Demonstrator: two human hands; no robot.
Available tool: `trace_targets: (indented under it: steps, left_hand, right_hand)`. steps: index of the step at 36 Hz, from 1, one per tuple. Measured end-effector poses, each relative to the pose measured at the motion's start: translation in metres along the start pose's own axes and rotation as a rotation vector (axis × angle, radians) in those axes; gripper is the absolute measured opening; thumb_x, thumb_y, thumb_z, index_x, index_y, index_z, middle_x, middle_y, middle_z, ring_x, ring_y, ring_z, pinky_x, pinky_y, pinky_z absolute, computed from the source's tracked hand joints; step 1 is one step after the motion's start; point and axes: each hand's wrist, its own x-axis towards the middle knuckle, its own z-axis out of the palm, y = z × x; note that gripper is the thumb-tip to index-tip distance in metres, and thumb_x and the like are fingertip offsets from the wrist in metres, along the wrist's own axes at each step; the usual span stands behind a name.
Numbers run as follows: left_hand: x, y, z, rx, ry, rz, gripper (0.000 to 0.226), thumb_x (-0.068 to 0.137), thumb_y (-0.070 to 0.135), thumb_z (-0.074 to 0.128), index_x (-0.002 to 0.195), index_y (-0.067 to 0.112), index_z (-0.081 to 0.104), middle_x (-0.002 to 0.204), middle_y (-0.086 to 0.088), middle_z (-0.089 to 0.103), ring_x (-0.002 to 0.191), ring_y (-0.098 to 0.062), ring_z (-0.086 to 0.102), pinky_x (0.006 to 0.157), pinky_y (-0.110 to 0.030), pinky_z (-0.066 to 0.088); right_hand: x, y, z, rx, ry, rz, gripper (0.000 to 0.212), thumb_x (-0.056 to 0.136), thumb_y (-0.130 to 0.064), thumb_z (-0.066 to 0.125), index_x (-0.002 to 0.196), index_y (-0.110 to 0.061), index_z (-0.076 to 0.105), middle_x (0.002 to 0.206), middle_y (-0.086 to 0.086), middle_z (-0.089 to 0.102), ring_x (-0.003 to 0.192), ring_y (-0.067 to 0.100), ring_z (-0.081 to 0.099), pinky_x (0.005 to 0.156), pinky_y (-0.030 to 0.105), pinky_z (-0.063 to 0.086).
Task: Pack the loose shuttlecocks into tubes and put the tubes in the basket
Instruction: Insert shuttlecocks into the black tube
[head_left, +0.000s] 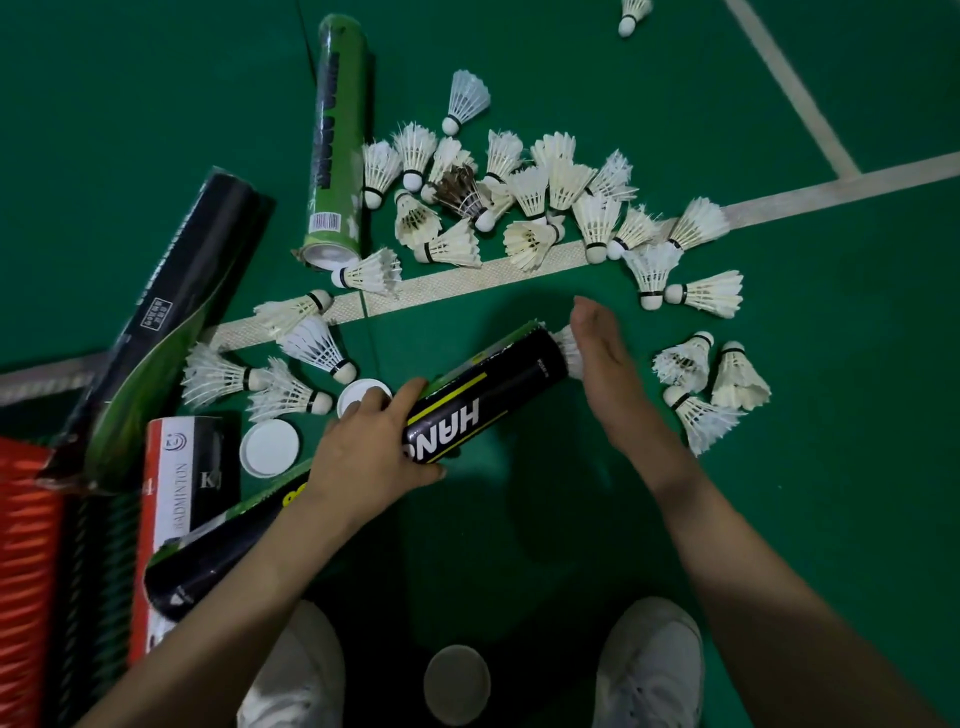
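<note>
Left hand (374, 457): curled round the near end of the black tube (488, 400).
Right hand (602, 364): flat, fingers straight, pressing a shuttlecock (566, 348) at the tube's far mouth.
Loose shuttlecocks (530, 192): strewn along the white line (467, 280) of the court floor (831, 493).
Basket (26, 545): red, at the left edge.

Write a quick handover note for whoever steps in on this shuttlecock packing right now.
Left hand grips the black tube near its lower end.
Right hand, fingers straight, presses a shuttlecock into its open end.
Many loose shuttlecocks lie on the floor, two white caps by the left hand, orange basket at far left.
Done: tube being loaded, not yet capped.
Left: cap it, pack the rest, put tubes in the basket.
</note>
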Motion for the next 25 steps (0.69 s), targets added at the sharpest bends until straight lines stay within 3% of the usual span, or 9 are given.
trace_targets:
  steps: [4,8,10,14,19,23,25]
  left_hand:
    - [0.002,0.003,0.000,0.013,0.000,0.032,0.096,0.068,0.055,0.073,0.146,0.031,0.022,0.118,-0.006,0.048,0.113,-0.028,0.049,0.090,-0.038,0.043]
    - [0.005,0.009,-0.001,0.053,0.005,0.045,0.095,0.068,0.053,0.073,0.145,0.032,0.022,0.119,-0.006,0.048,0.114,-0.028,0.049,0.093,-0.038,0.041]
    - [0.006,0.011,-0.002,0.075,0.013,0.044,0.094,0.068,0.054,0.072,0.145,0.033,0.023,0.119,-0.006,0.048,0.114,-0.028,0.049,0.093,-0.037,0.040]
    - [0.007,0.016,0.001,0.104,-0.004,0.043,0.093,0.067,0.055,0.072,0.144,0.035,0.023,0.117,-0.005,0.048,0.113,-0.028,0.050,0.091,-0.036,0.040]
    - [0.010,0.024,0.010,0.090,-0.042,0.039,0.093,0.068,0.054,0.073,0.144,0.033,0.023,0.116,-0.007,0.048,0.112,-0.029,0.050,0.087,-0.036,0.041]
    - [0.006,0.027,0.016,0.105,-0.030,0.042,0.094,0.070,0.056,0.070,0.145,0.030,0.020,0.118,-0.007,0.048,0.112,-0.028,0.050,0.086,-0.036,0.042]
    - [0.004,0.030,0.020,0.134,-0.023,0.046,0.097,0.072,0.058,0.067,0.147,0.025,0.014,0.123,-0.008,0.047,0.114,-0.029,0.049,0.090,-0.038,0.042]
  right_hand:
    - [-0.001,0.000,0.001,0.002,-0.062,0.014,0.052,0.100,-0.046,0.023,0.149,-0.029,0.020,0.150,-0.012,0.028,0.118,-0.011,0.027,0.098,0.010,0.015]
    - [-0.001,0.003,0.005,-0.032,-0.145,0.028,0.059,0.096,-0.056,0.019,0.150,-0.034,0.015,0.155,-0.012,0.021,0.136,0.002,0.021,0.105,0.021,0.012]
    - [0.000,0.006,0.005,-0.005,-0.133,0.039,0.058,0.097,-0.055,0.019,0.150,-0.032,0.016,0.153,-0.013,0.023,0.135,0.000,0.020,0.105,0.020,0.012]
    - [0.001,0.012,0.005,0.017,-0.040,0.068,0.047,0.101,-0.046,0.027,0.142,-0.025,0.035,0.130,-0.016,0.039,0.120,-0.001,0.034,0.098,0.016,0.022]
    - [0.002,0.025,0.005,-0.008,0.099,0.066,0.029,0.098,-0.040,0.044,0.119,-0.023,0.053,0.107,-0.008,0.055,0.102,0.012,0.053,0.087,0.027,0.041]
    - [0.000,0.030,-0.001,-0.123,0.149,-0.024,0.024,0.097,-0.034,0.049,0.117,-0.022,0.055,0.094,-0.011,0.057,0.083,0.000,0.054,0.066,0.002,0.037]
    - [0.001,0.033,-0.005,-0.162,0.175,-0.048,0.022,0.096,-0.033,0.051,0.114,-0.022,0.057,0.086,-0.013,0.056,0.075,-0.004,0.052,0.060,0.000,0.036]
